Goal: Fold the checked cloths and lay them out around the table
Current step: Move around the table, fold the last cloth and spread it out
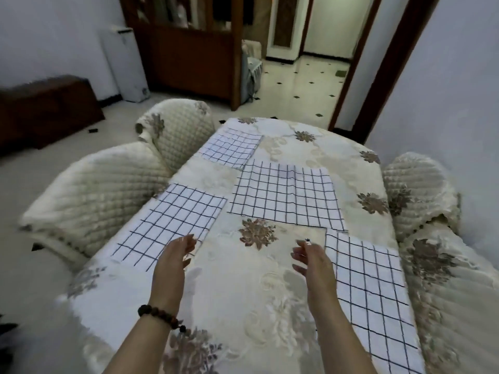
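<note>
Several white cloths with a dark check lie flat on the table point(243, 292), which wears a cream floral cover. One cloth point(172, 225) lies at the near left, another point(232, 149) at the far left. A larger one point(286, 195) sits in the middle. A long one point(372, 298) runs along the near right edge. My left hand point(172, 263) hovers open over the bare cover, just right of the near left cloth. My right hand point(310, 263) is open too, beside the long cloth's left edge. Neither hand holds anything.
Quilted cream chairs stand close to the table: two on the left point(91, 195) point(175, 130) and one on the right point(415, 190). A dark wooden cabinet point(189, 49) and a tiled doorway point(305, 76) lie beyond. A white wall point(445, 103) is on the right.
</note>
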The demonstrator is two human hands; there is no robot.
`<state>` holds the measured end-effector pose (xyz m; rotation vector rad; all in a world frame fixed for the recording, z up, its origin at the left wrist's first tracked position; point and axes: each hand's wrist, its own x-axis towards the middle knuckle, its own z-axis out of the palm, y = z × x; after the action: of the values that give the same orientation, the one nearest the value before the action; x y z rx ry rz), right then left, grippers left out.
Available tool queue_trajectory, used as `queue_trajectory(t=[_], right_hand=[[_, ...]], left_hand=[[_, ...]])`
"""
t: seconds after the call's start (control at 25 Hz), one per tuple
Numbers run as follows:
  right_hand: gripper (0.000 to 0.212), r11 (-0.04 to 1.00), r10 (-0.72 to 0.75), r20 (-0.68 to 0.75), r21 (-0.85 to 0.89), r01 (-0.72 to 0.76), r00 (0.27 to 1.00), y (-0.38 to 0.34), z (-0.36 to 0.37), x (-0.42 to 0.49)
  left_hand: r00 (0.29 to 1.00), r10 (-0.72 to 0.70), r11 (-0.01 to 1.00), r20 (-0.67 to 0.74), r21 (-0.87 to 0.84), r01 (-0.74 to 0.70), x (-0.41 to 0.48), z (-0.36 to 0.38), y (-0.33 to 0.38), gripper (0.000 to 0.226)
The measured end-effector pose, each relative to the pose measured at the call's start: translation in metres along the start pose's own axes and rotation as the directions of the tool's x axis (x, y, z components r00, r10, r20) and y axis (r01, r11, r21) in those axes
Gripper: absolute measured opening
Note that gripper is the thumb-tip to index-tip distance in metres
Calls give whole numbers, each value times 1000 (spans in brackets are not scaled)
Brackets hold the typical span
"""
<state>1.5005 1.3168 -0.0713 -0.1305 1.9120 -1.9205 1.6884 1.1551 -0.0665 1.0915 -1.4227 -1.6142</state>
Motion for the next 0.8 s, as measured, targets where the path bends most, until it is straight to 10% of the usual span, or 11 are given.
queue_trajectory(t=[0.4,0.8], right_hand=[[20,977,131,653,-214,16,746,38,226,-117],[20,966,181,773,-257,38,608,62,338,-177]], left_hand=[[783,-10,988,-622,-129,-90,-57,-223,0,30],[666,-88,984,-741,-170,-59,-55,-320,-19,31]])
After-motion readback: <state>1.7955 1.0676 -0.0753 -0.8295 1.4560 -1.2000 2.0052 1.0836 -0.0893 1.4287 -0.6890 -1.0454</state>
